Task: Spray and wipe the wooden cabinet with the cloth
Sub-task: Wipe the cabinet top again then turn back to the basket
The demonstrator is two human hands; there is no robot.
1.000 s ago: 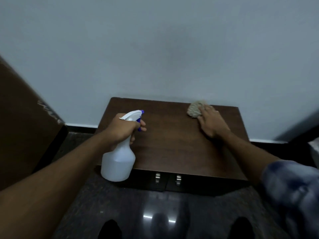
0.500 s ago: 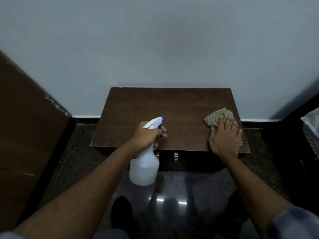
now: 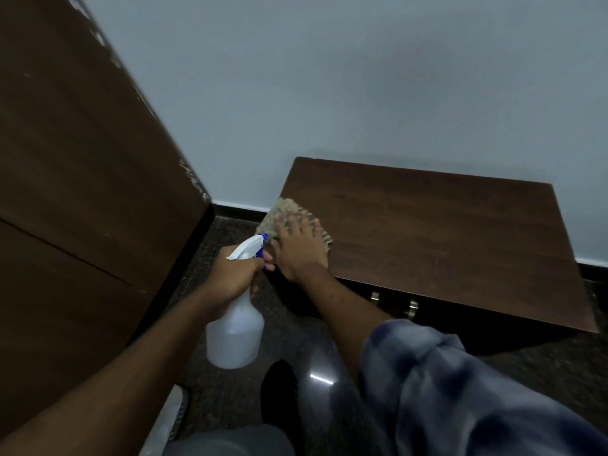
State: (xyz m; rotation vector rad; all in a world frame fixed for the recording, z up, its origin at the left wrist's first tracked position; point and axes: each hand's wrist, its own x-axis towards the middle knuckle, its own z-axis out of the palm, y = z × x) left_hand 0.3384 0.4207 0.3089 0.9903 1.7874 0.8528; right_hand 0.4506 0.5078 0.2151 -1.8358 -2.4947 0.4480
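Note:
A low dark wooden cabinet [image 3: 444,238] stands against the pale wall, with two brass door handles [image 3: 394,299] on its front. My right hand [image 3: 301,250] lies flat, fingers spread, on a beige cloth [image 3: 283,213] at the cabinet top's left edge. The cloth hangs partly over that edge. My left hand [image 3: 235,274] is closed around the neck of a white spray bottle [image 3: 235,334] with a blue-tipped trigger, held over the floor just left of the cabinet, beside my right hand.
A tall dark wooden panel [image 3: 75,192] fills the left side, close to my left arm. The floor [image 3: 329,383] is dark polished stone with a light reflection. My feet and a grey trouser leg show at the bottom.
My right hand has swept the cloth from the right side of the cabinet top to its left edge. The view has swung left, and the bottle hand now sits beside the right hand.

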